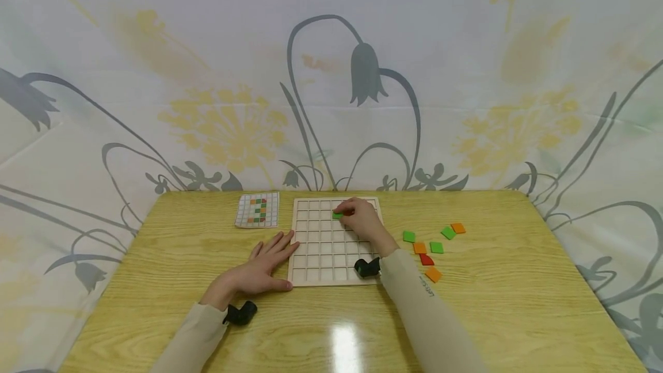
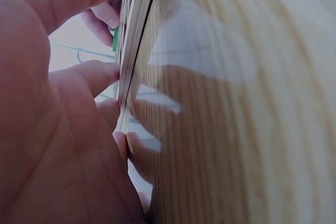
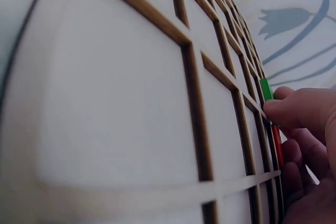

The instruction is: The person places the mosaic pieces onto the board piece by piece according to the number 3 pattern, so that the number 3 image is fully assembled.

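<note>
Green tile is pinched in the right hand; left hand, fingers spread, touches the board. Level, squared edges should help.

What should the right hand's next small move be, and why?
Probably press the green square tile down into the pale gridded wooden board: the right hand pinches it at the board's surface, beside a flat red piece, and the left hand touches the board's left edge, probably steadying it.
</note>
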Demonstrator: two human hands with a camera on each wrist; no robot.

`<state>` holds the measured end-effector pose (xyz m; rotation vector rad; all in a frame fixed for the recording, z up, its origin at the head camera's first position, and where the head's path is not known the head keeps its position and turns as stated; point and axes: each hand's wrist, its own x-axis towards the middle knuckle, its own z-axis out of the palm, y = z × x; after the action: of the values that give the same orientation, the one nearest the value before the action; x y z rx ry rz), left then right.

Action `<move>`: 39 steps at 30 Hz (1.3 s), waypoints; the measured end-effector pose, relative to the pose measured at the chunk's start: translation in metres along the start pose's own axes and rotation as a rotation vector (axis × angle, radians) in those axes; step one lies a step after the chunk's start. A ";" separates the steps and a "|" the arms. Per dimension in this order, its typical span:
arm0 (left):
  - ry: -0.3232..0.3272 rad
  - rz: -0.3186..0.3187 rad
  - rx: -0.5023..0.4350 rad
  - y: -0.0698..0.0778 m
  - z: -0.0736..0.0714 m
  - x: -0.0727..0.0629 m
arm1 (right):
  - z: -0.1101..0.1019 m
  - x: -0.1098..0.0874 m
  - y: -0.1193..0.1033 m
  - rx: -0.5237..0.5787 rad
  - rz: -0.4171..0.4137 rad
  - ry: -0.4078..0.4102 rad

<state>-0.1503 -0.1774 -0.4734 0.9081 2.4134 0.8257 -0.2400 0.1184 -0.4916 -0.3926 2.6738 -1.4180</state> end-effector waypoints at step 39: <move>-0.004 -0.011 0.013 -0.001 0.001 0.000 | -0.030 -0.002 -0.014 0.027 0.003 0.023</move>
<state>-0.1507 -0.1776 -0.4748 0.9001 2.4202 0.8048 -0.2412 0.1354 -0.4630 -0.3726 2.6691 -1.4653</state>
